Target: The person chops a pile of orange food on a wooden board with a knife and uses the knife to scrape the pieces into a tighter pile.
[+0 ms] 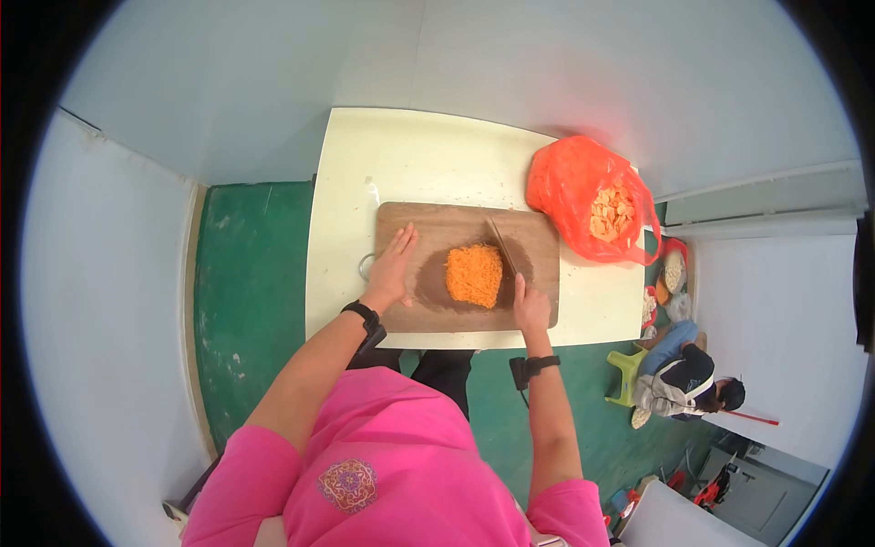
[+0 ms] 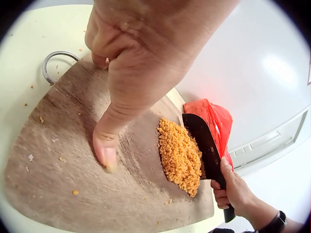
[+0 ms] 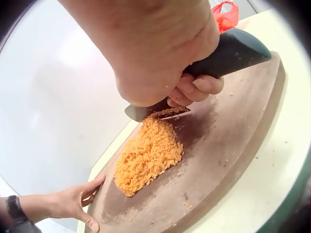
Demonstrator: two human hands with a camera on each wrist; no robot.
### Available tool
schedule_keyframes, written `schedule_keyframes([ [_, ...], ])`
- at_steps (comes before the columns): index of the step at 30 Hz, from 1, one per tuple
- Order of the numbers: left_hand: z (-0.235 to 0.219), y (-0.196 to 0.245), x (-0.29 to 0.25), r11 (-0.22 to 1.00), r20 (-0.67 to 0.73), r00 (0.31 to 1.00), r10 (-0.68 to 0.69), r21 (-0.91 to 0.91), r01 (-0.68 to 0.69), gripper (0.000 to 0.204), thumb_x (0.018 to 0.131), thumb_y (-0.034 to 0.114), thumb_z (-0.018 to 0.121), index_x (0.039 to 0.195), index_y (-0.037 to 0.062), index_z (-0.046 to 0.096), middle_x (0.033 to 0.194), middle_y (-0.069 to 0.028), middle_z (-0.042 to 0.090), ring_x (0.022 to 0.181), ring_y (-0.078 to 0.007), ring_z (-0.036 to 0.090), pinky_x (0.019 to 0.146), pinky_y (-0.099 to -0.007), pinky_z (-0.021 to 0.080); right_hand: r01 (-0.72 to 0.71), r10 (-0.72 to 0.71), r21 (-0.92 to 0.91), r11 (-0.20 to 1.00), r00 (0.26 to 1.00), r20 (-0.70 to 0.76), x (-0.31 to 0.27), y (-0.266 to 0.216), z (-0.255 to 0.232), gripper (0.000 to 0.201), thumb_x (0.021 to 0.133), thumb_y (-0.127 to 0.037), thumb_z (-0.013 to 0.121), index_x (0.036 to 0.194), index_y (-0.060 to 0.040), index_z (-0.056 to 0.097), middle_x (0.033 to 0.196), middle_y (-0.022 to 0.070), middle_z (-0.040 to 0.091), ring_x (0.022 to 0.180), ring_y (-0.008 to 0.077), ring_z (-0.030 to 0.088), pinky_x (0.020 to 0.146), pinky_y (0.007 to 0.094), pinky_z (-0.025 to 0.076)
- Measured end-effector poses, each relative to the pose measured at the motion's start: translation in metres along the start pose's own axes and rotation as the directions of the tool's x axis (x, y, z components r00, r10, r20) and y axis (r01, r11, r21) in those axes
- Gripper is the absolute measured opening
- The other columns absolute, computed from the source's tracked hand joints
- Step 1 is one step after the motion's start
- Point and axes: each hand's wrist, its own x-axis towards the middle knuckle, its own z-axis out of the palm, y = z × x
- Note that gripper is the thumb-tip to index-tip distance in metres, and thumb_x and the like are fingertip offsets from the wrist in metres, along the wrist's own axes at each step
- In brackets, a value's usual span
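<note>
A mound of finely chopped orange food (image 1: 474, 275) sits in the middle of a wooden cutting board (image 1: 419, 217), on a darker damp patch. My right hand (image 1: 531, 306) grips the black handle of a kitchen knife (image 2: 206, 143), fingers curled round it. The dark, broad blade stands along the mound's right edge, with some orange bits stuck low on it in the right wrist view. On the board's left side rests my left hand (image 1: 392, 272), fingers stretched out and thumb (image 2: 105, 150) pressing the wood. Only bare board lies under that hand.
A red plastic bag (image 1: 561, 187) with orange slices (image 1: 612, 211) stands at the pale table's (image 1: 351, 182) back right. A metal ring (image 2: 48, 65) juts from the board's left edge. Walls rise behind. Another person (image 1: 688, 378) sits low at the right, near a green stool (image 1: 625, 369).
</note>
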Motion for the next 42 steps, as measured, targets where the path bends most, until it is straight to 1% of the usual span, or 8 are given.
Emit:
schedule_keyframes([
  [3, -0.001, 0.001, -0.001, 1.0, -0.014, 1.0, 0.004, -0.009, -0.004, 0.146, 0.034, 0.016, 0.097, 0.157, 0.0081, 0.02, 0.167, -0.0026, 0.011, 0.153, -0.0213, 0.016, 0.117, -0.0318, 0.036, 0.064, -0.061, -0.068, 0.996, 0.998, 0.035, 0.024, 0.014, -0.004, 0.067, 0.103, -0.056, 0.036, 0.086, -0.0019, 0.071, 0.08, 0.0298, 0.067, 0.081, 0.0489, 0.066, 0.075, 0.0559, 0.052],
  [6, 0.001, -0.001, 0.0, 1.0, -0.013, 1.0, 0.013, 0.002, -0.013, 0.146, 0.034, 0.016, 0.098, 0.157, 0.0082, 0.019, 0.167, -0.0031, 0.011, 0.153, -0.0219, 0.016, 0.118, -0.0317, 0.035, 0.312, -0.292, -0.145, 0.939, 0.946, 0.143, 0.036, 0.011, -0.019, 0.062, 0.103, -0.054, 0.037, 0.089, -0.0039, 0.071, 0.079, 0.0257, 0.068, 0.077, 0.045, 0.067, 0.072, 0.0538, 0.052],
  [9, 0.0, 0.002, 0.0, 1.0, 0.004, 1.0, -0.001, 0.027, 0.001, 0.147, 0.035, 0.017, 0.098, 0.158, 0.0081, 0.018, 0.167, -0.0035, 0.011, 0.153, -0.022, 0.016, 0.118, -0.0316, 0.035, 0.424, -0.393, -0.189, 0.886, 0.902, 0.18, 0.046, 0.011, -0.033, 0.062, 0.102, -0.054, 0.038, 0.089, -0.0033, 0.071, 0.078, 0.0255, 0.068, 0.077, 0.0437, 0.067, 0.072, 0.0525, 0.053],
  [16, 0.001, 0.002, 0.002, 0.999, 0.007, 1.0, -0.011, 0.03, 0.01, 0.148, 0.034, 0.017, 0.098, 0.158, 0.0082, 0.017, 0.167, -0.0042, 0.012, 0.153, -0.0223, 0.017, 0.118, -0.0316, 0.034, 0.448, -0.408, -0.212, 0.869, 0.89, 0.206, 0.052, 0.008, -0.038, 0.064, 0.102, -0.054, 0.038, 0.085, -0.0021, 0.072, 0.078, 0.0248, 0.069, 0.077, 0.0436, 0.067, 0.072, 0.0529, 0.053],
  [22, -0.001, 0.003, 0.001, 1.0, 0.006, 1.0, -0.009, 0.023, 0.009, 0.147, 0.034, 0.016, 0.098, 0.157, 0.0073, 0.018, 0.167, -0.0045, 0.011, 0.153, -0.0229, 0.017, 0.118, -0.032, 0.035, 0.272, -0.273, 0.023, 0.962, 0.959, 0.08, 0.023, 0.009, -0.016, 0.073, 0.104, -0.054, 0.034, 0.08, 0.0041, 0.07, 0.076, 0.0315, 0.064, 0.076, 0.0479, 0.065, 0.072, 0.0571, 0.049],
  [24, 0.0, 0.004, 0.002, 1.0, 0.009, 1.0, -0.017, 0.011, 0.017, 0.147, 0.034, 0.016, 0.098, 0.157, 0.0071, 0.018, 0.167, -0.0046, 0.011, 0.153, -0.0231, 0.017, 0.118, -0.0321, 0.036, 0.061, -0.07, 0.241, 0.969, 0.997, 0.029, -0.009, -0.012, -0.01, 0.075, 0.105, -0.054, 0.031, 0.079, 0.0069, 0.067, 0.072, 0.0337, 0.06, 0.075, 0.0497, 0.063, 0.069, 0.0571, 0.046],
  [29, 0.0, 0.004, 0.002, 1.0, 0.001, 1.0, -0.016, 0.024, 0.016, 0.146, 0.033, 0.015, 0.097, 0.157, 0.0078, 0.02, 0.167, -0.005, 0.011, 0.153, -0.024, 0.017, 0.117, -0.0327, 0.037, -0.209, 0.144, 0.469, 0.858, 0.975, 0.17, -0.069, -0.059, 0.027, 0.075, 0.107, -0.051, 0.028, 0.077, 0.0086, 0.062, 0.071, 0.0336, 0.059, 0.072, 0.0521, 0.06, 0.067, 0.0558, 0.043],
  [42, 0.0, 0.003, 0.002, 1.0, 0.0, 1.0, -0.014, 0.023, 0.014, 0.147, 0.033, 0.014, 0.097, 0.158, 0.0088, 0.019, 0.167, -0.0045, 0.012, 0.152, -0.0234, 0.019, 0.117, -0.0329, 0.037, -0.087, 0.108, 0.427, 0.9, 0.994, -0.024, -0.081, -0.1, 0.05, 0.063, 0.108, -0.038, 0.035, 0.085, 0.0109, 0.067, 0.077, 0.0368, 0.062, 0.076, 0.054, 0.062, 0.067, 0.0587, 0.047],
])
